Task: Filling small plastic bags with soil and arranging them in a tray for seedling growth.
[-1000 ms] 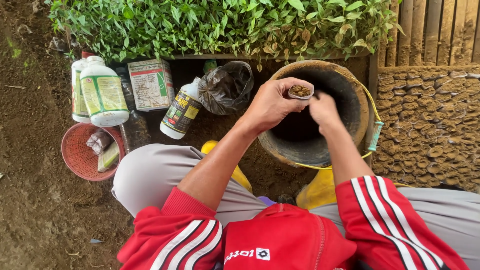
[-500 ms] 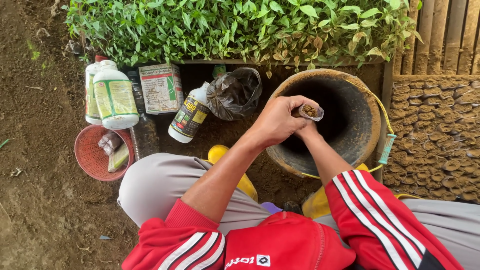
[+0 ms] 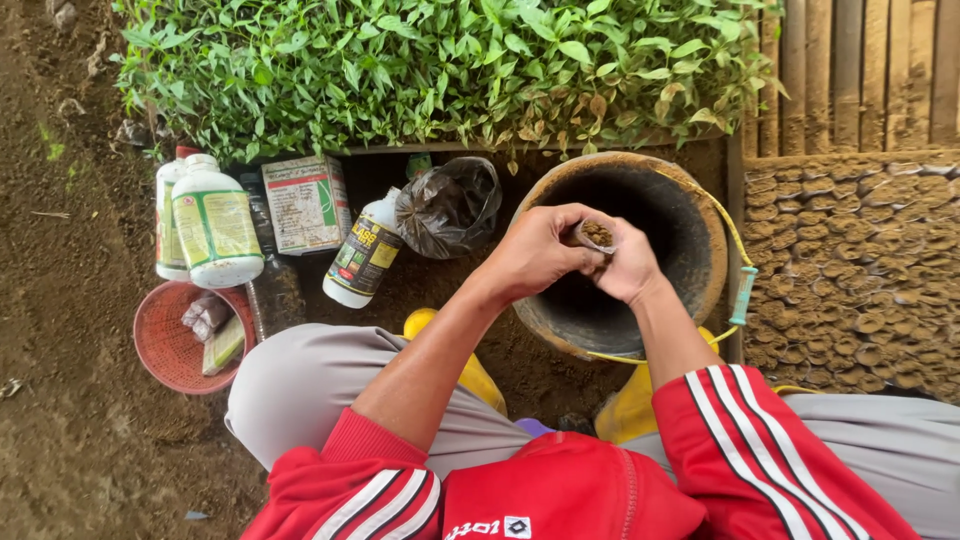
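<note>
1. Both hands hold one small soil-filled pouch [image 3: 597, 234] between them. The left hand [image 3: 535, 255] curls its fingers round the pouch's left side, thumb tip against its rim. The right hand [image 3: 628, 268] closes on it from the right and below.
2. The pouch sits upright, its open top showing brown soil. It is held in the air over the mouth of the bucket [image 3: 690, 215].
3. The bucket is round, dark inside and crusted with soil on its rim. A yellow handle [image 3: 735, 240] with a teal grip runs down its right side.
4. Both forearms reach forward from red sleeves with white stripes. The grey-trousered knees spread to either side.
5. Yellow boots [image 3: 628, 408] show between the knees, just below the bucket.
6. To the right of the bucket lies a bed of many filled pouches [image 3: 850, 280], packed close in rows. A bamboo fence [image 3: 860, 70] stands behind them.
7. Green seedlings [image 3: 450, 70] fill the top of the view, behind the bucket.
8. Left of the bucket, on dark soil, lies a crumpled dark plastic bag [image 3: 450, 205].
9. Beside the bag a white bottle [image 3: 362, 262] leans at a tilt. A small carton [image 3: 305, 203] stands further left.
10. Two larger white jugs [image 3: 210, 225] stand at the left. Below them is a red basket [image 3: 175, 340] holding a few packets.
</note>
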